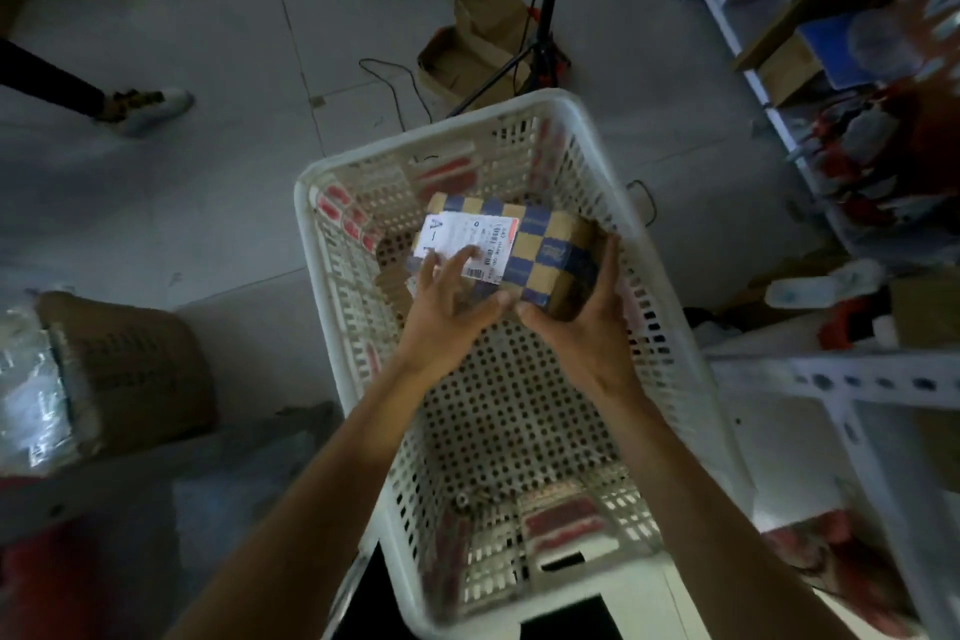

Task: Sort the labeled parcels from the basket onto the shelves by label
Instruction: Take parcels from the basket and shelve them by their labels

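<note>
Lifting the last visible parcel out of the basket

My left hand (447, 299) and right hand (582, 314) grip the taped parcel (540, 250) over the white basket (670, 286); its label (462, 244) starts "A", so next I find that shelf (748, 83)

both hands (524, 312) grip a labelled parcel (545, 255) inside the white basket (670, 286).

**A parcel stockroom**

You are standing in a storage room: white metal shelves (737, 31) crammed with boxed goods on your right, open cardboard boxes (467, 52) scattered over the grey floor (208, 42), and a white plastic basket (670, 276) holding a labelled parcel (540, 244).
</note>
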`<state>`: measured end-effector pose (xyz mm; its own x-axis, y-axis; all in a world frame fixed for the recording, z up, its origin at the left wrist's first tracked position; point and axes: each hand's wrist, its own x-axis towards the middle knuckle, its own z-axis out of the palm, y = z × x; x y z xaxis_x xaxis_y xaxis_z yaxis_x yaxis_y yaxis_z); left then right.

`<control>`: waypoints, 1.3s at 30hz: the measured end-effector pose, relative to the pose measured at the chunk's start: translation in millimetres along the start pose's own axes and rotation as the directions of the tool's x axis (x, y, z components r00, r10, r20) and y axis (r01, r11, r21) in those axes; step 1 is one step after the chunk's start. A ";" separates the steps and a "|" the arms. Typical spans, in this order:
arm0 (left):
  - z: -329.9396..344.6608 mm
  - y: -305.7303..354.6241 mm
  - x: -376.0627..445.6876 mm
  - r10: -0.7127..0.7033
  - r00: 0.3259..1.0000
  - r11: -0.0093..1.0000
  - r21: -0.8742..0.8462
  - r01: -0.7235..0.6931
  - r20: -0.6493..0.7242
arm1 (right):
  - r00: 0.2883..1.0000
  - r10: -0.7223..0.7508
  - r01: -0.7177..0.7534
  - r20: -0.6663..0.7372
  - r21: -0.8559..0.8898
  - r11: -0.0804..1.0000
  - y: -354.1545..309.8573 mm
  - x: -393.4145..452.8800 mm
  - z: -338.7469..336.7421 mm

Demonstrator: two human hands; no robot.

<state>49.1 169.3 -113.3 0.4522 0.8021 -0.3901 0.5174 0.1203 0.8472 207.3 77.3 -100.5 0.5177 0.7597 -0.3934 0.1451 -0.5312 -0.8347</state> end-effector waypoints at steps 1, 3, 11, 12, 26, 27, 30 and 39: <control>1.3 3.5 -12.1 0.003 0.999 1.000 -0.018 -0.004 -0.049 | 0.998 -0.019 0.016 0.053 0.056 0.998 1.1 -9.7 -3.4; 4.9 11.1 -37.2 0.030 0.991 0.998 -0.056 -0.038 -0.134 | 0.992 -0.038 0.024 0.117 0.118 0.993 1.3 -26.8 -11.0; -11.9 43.0 -114.7 0.076 0.960 0.922 0.386 0.036 -0.270 | 0.967 -0.148 0.102 0.206 0.218 0.971 -9.4 -95.5 -54.1; -21.2 45.2 -121.8 0.100 0.968 0.876 0.481 0.024 -0.231 | 0.961 -0.164 0.109 0.223 0.238 0.965 -9.5 -104.0 -59.9; -50.9 45.1 -197.7 0.141 0.789 0.952 0.138 -0.275 0.597 | 0.979 -0.203 0.190 0.001 0.355 0.916 -12.8 -249.3 -94.3; -45.8 42.0 -205.1 0.167 0.771 0.956 0.089 -0.279 0.615 | 0.982 -0.185 0.187 -0.038 0.333 0.924 -12.3 -262.5 -95.5; -21.2 39.4 -234.5 0.173 0.766 0.977 -0.011 -0.211 0.620 | 0.973 -0.134 0.185 -0.187 0.285 0.941 0.9 -297.4 -97.2; 116.2 29.5 -354.1 0.112 0.675 0.994 -0.075 -0.083 0.729 | 0.856 0.151 0.096 -0.494 0.438 0.894 102.4 -444.0 -109.1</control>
<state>-11.4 -179.1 7.9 0.8928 0.1282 -0.4317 0.4220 0.0965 0.9014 84.3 -355.4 30.7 0.8820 0.3849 -0.2720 -0.1901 -0.2375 -0.9526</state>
